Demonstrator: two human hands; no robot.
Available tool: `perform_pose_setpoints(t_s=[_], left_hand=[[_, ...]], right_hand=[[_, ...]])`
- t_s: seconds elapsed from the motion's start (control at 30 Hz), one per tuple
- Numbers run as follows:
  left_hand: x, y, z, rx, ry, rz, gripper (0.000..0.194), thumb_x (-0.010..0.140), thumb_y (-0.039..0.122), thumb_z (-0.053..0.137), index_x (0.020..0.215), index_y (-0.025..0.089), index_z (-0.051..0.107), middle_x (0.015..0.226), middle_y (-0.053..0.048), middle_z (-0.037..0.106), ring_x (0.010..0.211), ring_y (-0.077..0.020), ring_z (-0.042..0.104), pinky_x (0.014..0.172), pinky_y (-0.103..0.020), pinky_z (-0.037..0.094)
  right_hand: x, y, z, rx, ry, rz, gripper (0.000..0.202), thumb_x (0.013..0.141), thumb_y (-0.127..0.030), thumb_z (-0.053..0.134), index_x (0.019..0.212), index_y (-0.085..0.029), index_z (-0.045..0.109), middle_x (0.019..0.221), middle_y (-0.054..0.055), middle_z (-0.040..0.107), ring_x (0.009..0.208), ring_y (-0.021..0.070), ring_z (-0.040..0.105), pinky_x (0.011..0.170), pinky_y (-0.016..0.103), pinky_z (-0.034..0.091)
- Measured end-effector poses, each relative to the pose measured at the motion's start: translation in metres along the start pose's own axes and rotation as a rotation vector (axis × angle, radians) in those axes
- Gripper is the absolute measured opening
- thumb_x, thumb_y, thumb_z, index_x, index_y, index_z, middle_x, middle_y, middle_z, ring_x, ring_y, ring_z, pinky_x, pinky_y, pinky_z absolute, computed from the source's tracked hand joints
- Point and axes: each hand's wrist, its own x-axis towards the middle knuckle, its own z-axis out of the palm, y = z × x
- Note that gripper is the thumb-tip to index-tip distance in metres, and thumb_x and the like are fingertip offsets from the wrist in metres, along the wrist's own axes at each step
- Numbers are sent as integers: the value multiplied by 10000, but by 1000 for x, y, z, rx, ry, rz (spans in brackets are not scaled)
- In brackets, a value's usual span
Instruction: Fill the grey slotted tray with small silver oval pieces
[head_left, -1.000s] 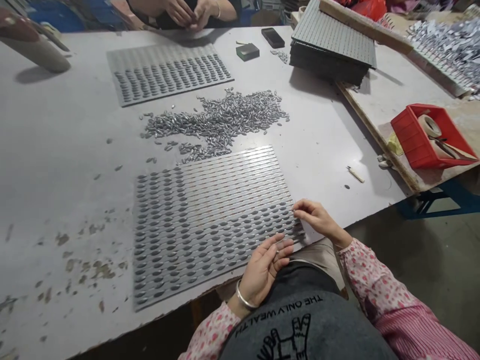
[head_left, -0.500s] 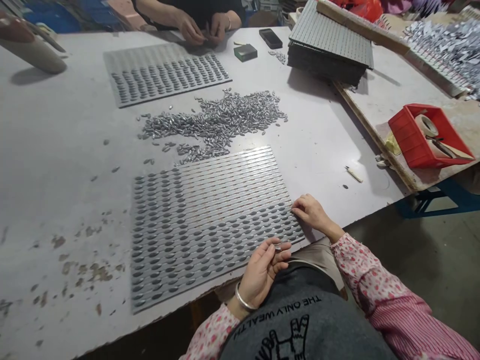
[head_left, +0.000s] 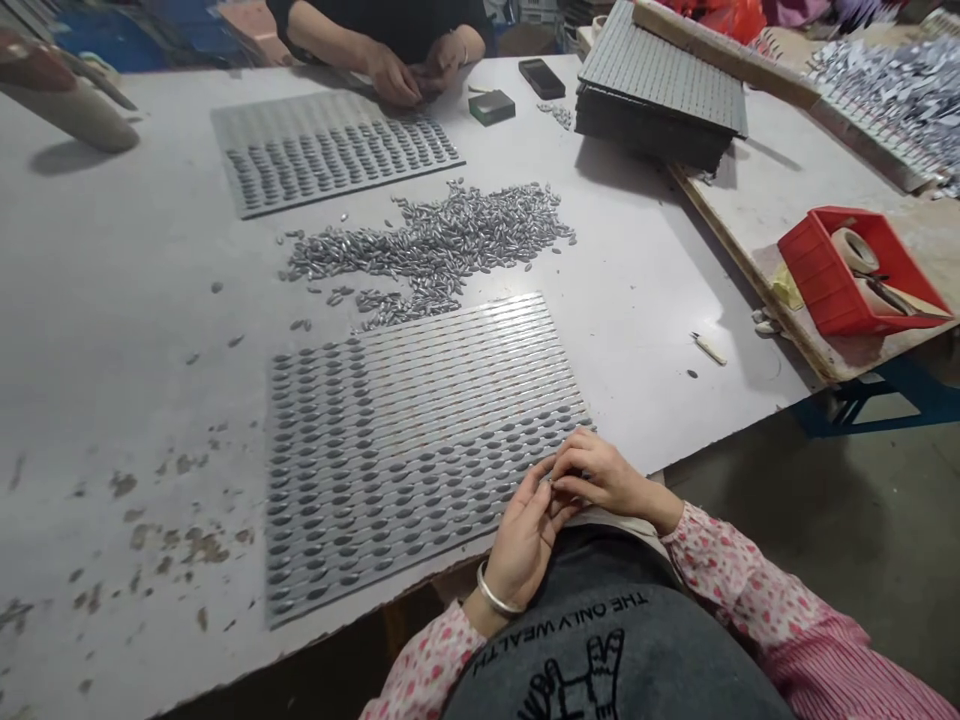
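My left hand [head_left: 523,540], palm up with curled fingers, is over the near edge of a grey ridged board [head_left: 457,385]. A tiny bit of a silver oval piece [head_left: 552,484] shows at its fingertips. The fingers of my right hand [head_left: 609,478] are pinched together against those fingertips; what they grip is hidden. Dark silver oval pieces sit in rows along the board's left side and near part, while the upper right part shows bare ridges. Behind the board lies a loose pile of silver oval pieces [head_left: 450,240].
Across the table, a co-worker's hands [head_left: 420,75] are above a second board [head_left: 292,120]. A stack of boards [head_left: 660,90], a phone [head_left: 541,78] and a dark block [head_left: 492,107] stand at the back. To the right are a red bin [head_left: 825,275] and small snips [head_left: 708,348].
My right hand has moved left from the board's right edge to my left fingertips. My left hand has stayed nearly in place. The co-worker's hands have shifted slightly.
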Motion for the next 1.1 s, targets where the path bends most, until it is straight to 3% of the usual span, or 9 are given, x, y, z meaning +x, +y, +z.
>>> perform_pose_setpoints(t_s=[0.2,0.33,0.47,0.6,0.73,0.87,1.0,1.1], left_hand=[[0,7,-6,93,39,27,307,788,287,599,1074,182,559,1053,-107,631,904,-194,601,785,-323,466],[1,11,-11,199,68,84,261,781,282,604,1022,184,586,965,-84,646,830,-163,595,731,-277,458],[4,20,-14,276,95,142,244,755,271,631,978,176,609,899,-70,649,781,-154,586,702,-264,453],[16,41,-11,441,95,252,240,711,260,673,933,175,638,853,-61,651,746,-157,577,688,-265,451],[39,67,2,859,44,461,131,710,251,661,826,191,678,793,-57,642,743,-173,551,692,-271,435],[69,83,18,1493,-12,624,92,762,217,587,809,210,665,779,-44,616,757,-178,542,745,-300,423],[97,83,25,2042,-34,566,177,824,289,514,934,227,637,903,-42,612,832,-176,561,748,-296,420],[112,80,24,2251,-76,505,204,838,342,487,931,245,640,939,-41,609,873,-182,567,721,-289,417]], right_hand=[[11,45,-25,-155,233,262,129,862,-269,507,800,-195,592,797,33,601,774,164,521,715,300,409],[17,68,-30,-310,185,359,106,840,-240,540,769,-184,595,785,26,614,788,164,513,743,299,385],[19,71,-24,-420,199,383,90,822,-246,566,754,-188,582,782,24,606,794,168,504,730,290,379],[18,71,-19,-457,220,381,90,822,-257,570,762,-189,565,786,23,596,796,167,495,711,282,378],[18,73,-19,-444,200,341,97,840,-258,551,775,-188,566,792,24,598,789,164,486,712,281,373],[22,78,-22,-419,118,340,126,816,-308,594,798,-185,581,817,28,598,808,160,488,704,265,364],[26,85,-22,-452,58,362,153,821,-329,590,795,-179,582,815,32,591,806,156,489,685,256,347],[27,89,-20,-487,103,368,125,839,-294,565,798,-177,569,813,36,586,797,156,483,698,261,349]])
